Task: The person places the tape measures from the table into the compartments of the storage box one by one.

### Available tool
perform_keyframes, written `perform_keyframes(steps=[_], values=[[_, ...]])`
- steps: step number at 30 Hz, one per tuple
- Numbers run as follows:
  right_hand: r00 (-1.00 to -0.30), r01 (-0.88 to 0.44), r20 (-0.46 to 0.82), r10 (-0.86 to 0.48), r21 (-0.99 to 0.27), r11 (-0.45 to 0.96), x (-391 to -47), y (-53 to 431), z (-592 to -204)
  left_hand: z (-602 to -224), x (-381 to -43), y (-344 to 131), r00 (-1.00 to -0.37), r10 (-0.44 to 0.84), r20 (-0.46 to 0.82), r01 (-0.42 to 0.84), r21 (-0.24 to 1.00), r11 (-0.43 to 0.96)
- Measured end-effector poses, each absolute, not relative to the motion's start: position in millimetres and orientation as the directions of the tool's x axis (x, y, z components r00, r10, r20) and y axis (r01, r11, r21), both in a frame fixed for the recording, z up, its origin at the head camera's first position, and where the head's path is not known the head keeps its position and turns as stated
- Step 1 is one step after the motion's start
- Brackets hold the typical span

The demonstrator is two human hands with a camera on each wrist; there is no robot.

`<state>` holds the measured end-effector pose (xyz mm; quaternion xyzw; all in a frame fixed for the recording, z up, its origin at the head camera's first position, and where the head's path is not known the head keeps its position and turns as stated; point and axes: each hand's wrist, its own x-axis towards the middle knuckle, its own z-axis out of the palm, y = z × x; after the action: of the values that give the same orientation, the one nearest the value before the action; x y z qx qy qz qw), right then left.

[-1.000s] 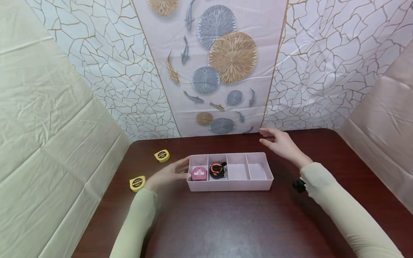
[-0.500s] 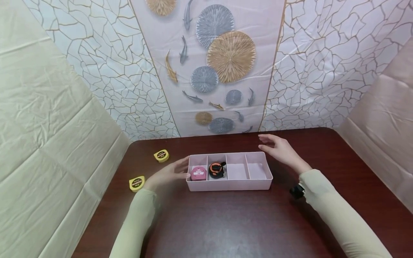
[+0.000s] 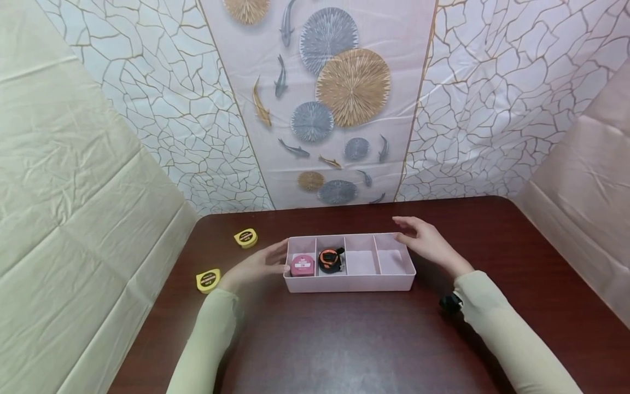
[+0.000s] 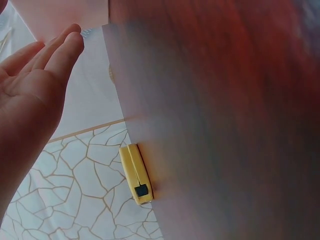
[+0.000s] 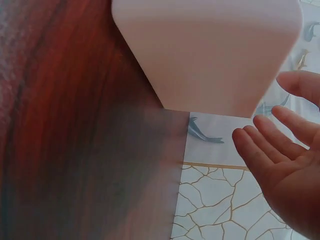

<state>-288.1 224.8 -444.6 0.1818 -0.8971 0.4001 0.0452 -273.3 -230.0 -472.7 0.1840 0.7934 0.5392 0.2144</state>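
Note:
A pale pink box (image 3: 351,283) with several compartments in a row stands on the table. Its leftmost compartment holds a pink tape measure (image 3: 302,266); an orange and black tape measure (image 3: 330,261) lies in the one beside it. My left hand (image 3: 256,266) is at the box's left end, thumb by the front corner, fingers fairly straight along the end wall. At the right end, my right hand (image 3: 427,244) has its thumb over the back right corner and its fingers extended. The right wrist view shows these fingers (image 5: 260,145) loosely straight beside the end wall.
Two yellow tape measures lie on the dark red-brown table (image 3: 334,339) left of the box: one farther back (image 3: 246,238), one nearer (image 3: 209,280) by the left forearm. A patterned cloth backdrop (image 3: 315,164) rises behind the table, with plain cloth (image 3: 74,219) at the sides.
My right hand has come down and toward the box, from behind its right end to its back right corner. My left hand, the box and the tape measures stay in place.

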Motion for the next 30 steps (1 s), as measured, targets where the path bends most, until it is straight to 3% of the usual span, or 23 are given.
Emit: perform_keyframes(steps=[30], values=[[-0.943, -0.311, 0.163, -0.292, -0.744, 0.591, -279.9, 231.5, -478.2, -475.8, -273.6, -232.3, -0.836, 0.530, -0.139, 0.061, 0.938, 0.341]])
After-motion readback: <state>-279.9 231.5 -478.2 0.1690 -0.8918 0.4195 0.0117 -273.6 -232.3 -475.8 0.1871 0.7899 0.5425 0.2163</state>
